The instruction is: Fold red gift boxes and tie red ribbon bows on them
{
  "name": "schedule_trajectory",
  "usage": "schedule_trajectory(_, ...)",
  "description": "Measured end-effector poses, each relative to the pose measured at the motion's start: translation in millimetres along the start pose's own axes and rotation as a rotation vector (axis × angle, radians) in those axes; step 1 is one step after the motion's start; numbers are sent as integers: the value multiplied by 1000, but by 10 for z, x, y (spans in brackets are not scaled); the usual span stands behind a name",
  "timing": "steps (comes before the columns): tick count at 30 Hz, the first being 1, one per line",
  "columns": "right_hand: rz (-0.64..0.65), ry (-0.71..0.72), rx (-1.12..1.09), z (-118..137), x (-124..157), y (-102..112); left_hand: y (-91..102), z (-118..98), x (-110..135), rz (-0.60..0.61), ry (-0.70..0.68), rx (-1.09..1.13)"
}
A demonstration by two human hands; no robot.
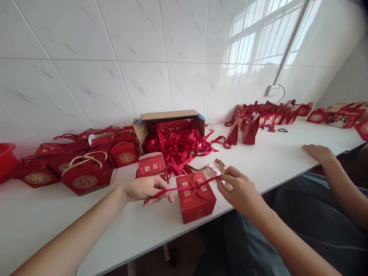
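A red gift box (198,207) with pale lettering stands on the white table, its curved top flaps closed. Through the top runs a red ribbon (184,188), stretched out to both sides. My left hand (152,189) pinches one end, left of the box. The other end is pinched in my right hand (237,188), just right of the box. Behind that hand lies a white card with red print (216,168) and a tan strip, partly covered by my fingers. Another red box (151,165) sits behind my left hand.
A cardboard box (139,132) against the tiled wall spills a heap of red ribbons (178,147). Red gift boxes (86,180) crowd the left; two tall red boxes (250,130) and several more stand right. Another person's hand (319,153) rests on the table at right.
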State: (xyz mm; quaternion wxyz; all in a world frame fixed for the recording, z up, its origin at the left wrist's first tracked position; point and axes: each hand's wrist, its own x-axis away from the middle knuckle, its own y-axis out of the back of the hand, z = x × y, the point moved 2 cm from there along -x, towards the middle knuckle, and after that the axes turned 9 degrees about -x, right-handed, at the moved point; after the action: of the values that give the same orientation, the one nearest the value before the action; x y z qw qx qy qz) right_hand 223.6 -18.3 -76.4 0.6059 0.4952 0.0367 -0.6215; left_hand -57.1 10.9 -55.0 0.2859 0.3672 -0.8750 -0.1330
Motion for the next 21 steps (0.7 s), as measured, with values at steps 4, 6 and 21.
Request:
schedule_trajectory(4,-270,138,-88,82,-40,-142,-239,-204,-9,-230,-136,157)
schedule_trajectory(6,-208,94,-213,135,-106,-182,-392,-324,3,-403,-169,152)
schedule_trajectory(21,607,-520,-662,282,-359,-295,-583,-345,-98,-672,-797,-545)
